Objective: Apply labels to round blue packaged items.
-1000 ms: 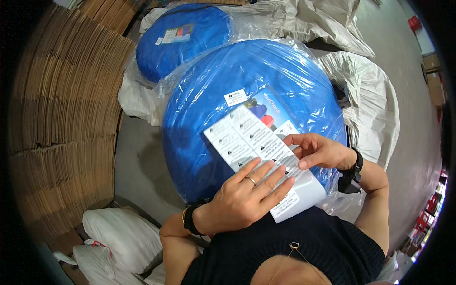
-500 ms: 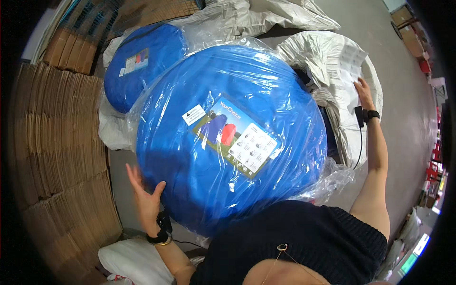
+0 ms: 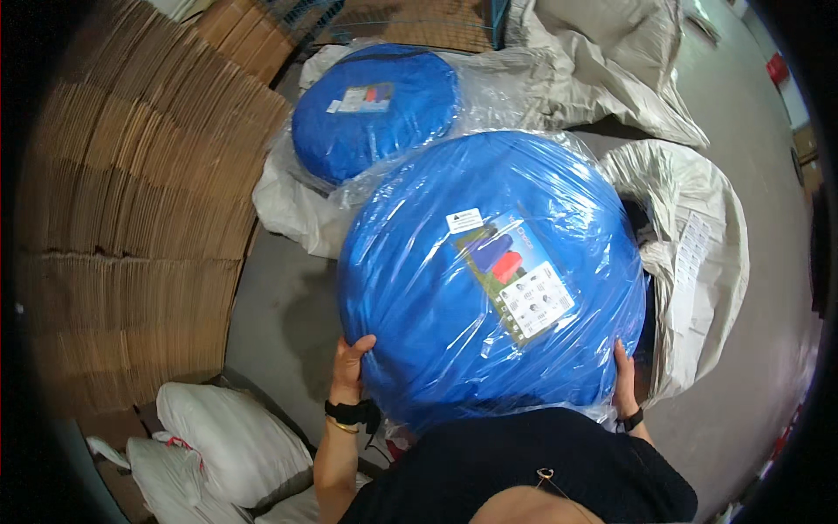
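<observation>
A large round blue bag (image 3: 419,288) wrapped in clear plastic lies in front of my body. On its top sit a picture card (image 3: 515,275) and a small white label (image 3: 464,220). My left hand (image 3: 351,367) grips its lower left rim, thumb on top and fingers hidden underneath. At the lower right rim, my right hand (image 3: 625,380) is closed on the same bag, its fingers partly hidden by the edge. Beyond it rests a second, similar blue round bag (image 3: 375,131) in plastic. To the right is an open white woven sack (image 3: 720,253) with a printed sheet (image 3: 690,271) on it.
Tall stacks of flat cardboard (image 3: 148,210) stand on the left. Full white sacks (image 3: 231,441) lie at the lower left. A crumpled woven sack (image 3: 602,61) and a blue wire cage (image 3: 419,26) are at the back. Grey floor (image 3: 279,306) shows between them.
My right hand has left the printed sheet on the white sack and come to the bag's right rim. My left hand has closed on the left rim. The view has shifted left.
</observation>
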The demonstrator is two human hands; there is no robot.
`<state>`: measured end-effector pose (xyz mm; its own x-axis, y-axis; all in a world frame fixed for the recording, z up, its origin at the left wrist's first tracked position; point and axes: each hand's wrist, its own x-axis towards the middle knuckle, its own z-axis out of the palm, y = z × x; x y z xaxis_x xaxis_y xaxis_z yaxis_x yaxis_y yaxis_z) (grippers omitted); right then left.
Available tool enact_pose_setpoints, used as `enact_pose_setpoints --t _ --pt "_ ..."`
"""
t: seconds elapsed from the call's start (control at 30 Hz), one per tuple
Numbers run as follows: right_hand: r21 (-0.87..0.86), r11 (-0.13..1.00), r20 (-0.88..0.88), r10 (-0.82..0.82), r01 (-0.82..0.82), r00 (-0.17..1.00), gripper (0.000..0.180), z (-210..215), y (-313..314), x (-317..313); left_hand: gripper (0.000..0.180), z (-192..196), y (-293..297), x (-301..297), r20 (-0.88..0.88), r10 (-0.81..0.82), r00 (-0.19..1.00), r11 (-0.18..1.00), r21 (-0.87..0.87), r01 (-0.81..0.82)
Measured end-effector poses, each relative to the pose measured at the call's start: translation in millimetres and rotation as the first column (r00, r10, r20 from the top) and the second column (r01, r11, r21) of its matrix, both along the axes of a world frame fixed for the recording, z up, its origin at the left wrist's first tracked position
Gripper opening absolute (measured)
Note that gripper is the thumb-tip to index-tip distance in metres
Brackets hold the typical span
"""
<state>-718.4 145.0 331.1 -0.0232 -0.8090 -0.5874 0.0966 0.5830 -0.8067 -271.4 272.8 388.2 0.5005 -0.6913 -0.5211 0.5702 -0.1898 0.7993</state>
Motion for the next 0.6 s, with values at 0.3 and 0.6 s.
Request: enact_pose_setpoints --t 0.3,0.6 --pt "-0.348 0.855 -0.116 0.367 -0.384 0.923 0.032 39.1 -137.7 101.9 0.052 32.3 -21.9 65.5 0.251 0.141 0.958 0.988 0.029 -0.153" --pt "-0.509 -0.21 -0.834 0.359 -0.835 0.419 0.072 59.4 -384.7 320.1 0.042 6.3 -137.4 224.0 0.151 0.146 0.978 0.978 -0.171 -0.12"
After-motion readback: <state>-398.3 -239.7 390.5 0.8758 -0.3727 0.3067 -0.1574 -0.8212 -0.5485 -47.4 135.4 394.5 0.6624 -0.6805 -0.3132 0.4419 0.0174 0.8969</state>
